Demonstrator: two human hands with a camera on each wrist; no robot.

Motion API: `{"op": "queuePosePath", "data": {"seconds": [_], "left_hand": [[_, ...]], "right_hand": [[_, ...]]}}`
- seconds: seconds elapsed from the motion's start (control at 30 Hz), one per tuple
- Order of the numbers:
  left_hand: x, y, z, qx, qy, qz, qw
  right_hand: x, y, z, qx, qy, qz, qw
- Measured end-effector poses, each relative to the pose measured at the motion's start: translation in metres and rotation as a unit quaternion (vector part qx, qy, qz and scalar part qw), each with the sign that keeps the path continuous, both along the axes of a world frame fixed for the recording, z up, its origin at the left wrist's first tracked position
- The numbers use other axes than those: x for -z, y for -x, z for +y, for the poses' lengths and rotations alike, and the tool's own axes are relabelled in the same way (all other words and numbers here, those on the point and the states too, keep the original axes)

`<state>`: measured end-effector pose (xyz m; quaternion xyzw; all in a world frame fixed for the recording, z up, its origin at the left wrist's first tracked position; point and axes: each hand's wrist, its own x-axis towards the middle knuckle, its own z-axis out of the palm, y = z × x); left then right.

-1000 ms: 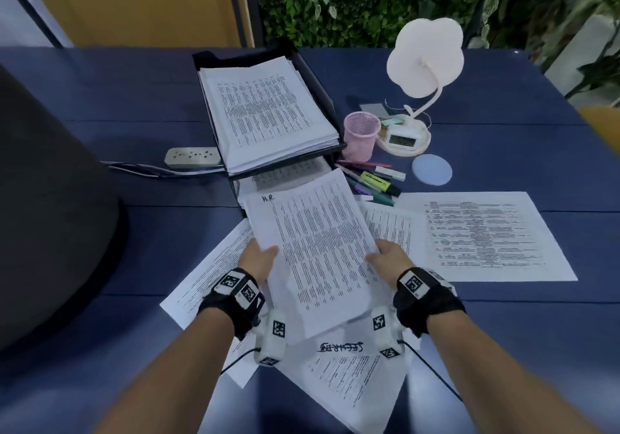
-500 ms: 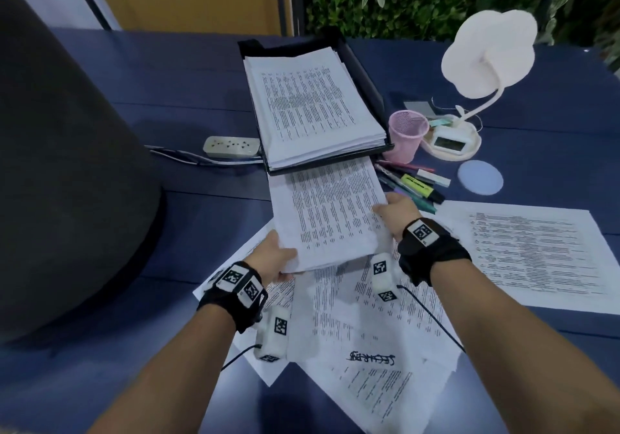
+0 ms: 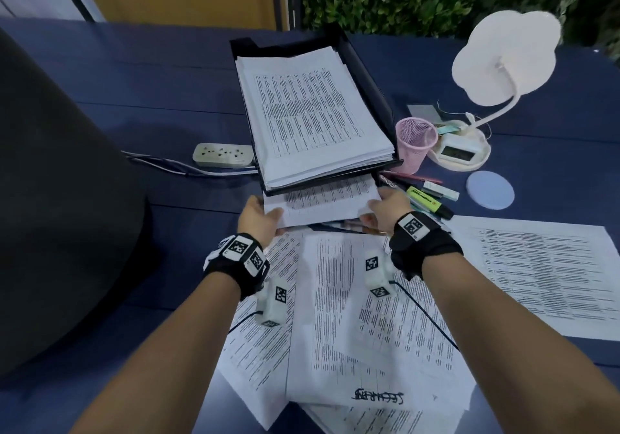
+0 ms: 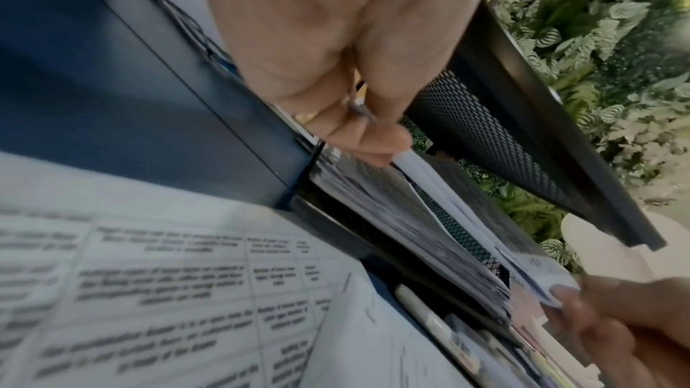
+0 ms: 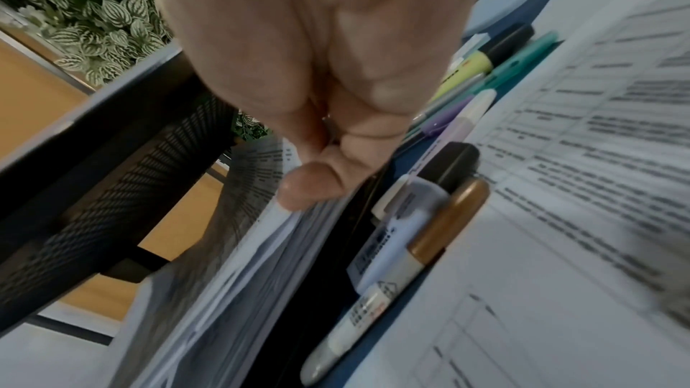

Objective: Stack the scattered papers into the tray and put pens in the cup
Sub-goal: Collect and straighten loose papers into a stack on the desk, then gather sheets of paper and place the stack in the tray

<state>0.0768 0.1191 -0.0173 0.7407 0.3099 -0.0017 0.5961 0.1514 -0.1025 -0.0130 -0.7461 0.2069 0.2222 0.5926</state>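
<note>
A black mesh two-tier tray (image 3: 369, 78) stands at the table's middle back, its upper tier piled with printed papers (image 3: 302, 115). My left hand (image 3: 258, 219) and right hand (image 3: 385, 209) pinch the two near corners of a printed sheet (image 3: 322, 199) that lies mostly inside the lower tier. In the left wrist view my thumb (image 4: 373, 140) presses on the sheet's edge (image 4: 414, 164). Several pens and highlighters (image 3: 426, 195) lie right of the tray, beside a pink mesh cup (image 3: 416, 142). Loose papers (image 3: 362, 326) lie under my forearms, and another sheet (image 3: 543, 272) lies to the right.
A white flower-shaped desk lamp (image 3: 503, 61) with a clock base stands at the back right, a pale blue round coaster (image 3: 489, 190) near it. A power strip (image 3: 223, 154) with cables lies left of the tray. A large dark object (image 3: 50, 199) fills the left side.
Both hands have moved forward with the sheet, sliding it from above the loose papers into the tray's lower tier. The head view has moved closer to the tray.
</note>
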Motion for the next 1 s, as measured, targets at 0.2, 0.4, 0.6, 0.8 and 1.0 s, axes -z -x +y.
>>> {"op": "queuePosePath", "data": {"seconds": [0.2, 0.4, 0.6, 0.8, 1.0], "left_hand": [[-0.002, -0.018, 0.004, 0.000, -0.113, -0.048, 0.992], [0.004, -0.020, 0.006, 0.075, -0.275, 0.056, 0.957], [0.009, -0.012, 0.009, 0.206, -0.338, 0.116, 0.911], [0.005, 0.012, -0.005, 0.174, -0.301, 0.087, 0.934], [0.012, 0.046, -0.035, 0.220, -0.305, 0.090, 0.922]], "right_hand": [[0.010, -0.030, 0.012, 0.044, 0.036, -0.041, 0.998], [0.023, -0.046, 0.011, -0.006, 0.122, -0.061, 0.991], [0.027, -0.043, 0.002, -0.023, 0.127, -0.067, 0.989], [0.021, 0.005, -0.027, 0.001, 0.178, -0.112, 0.978], [0.023, 0.065, -0.085, 0.020, 0.265, -0.070, 0.962]]}}
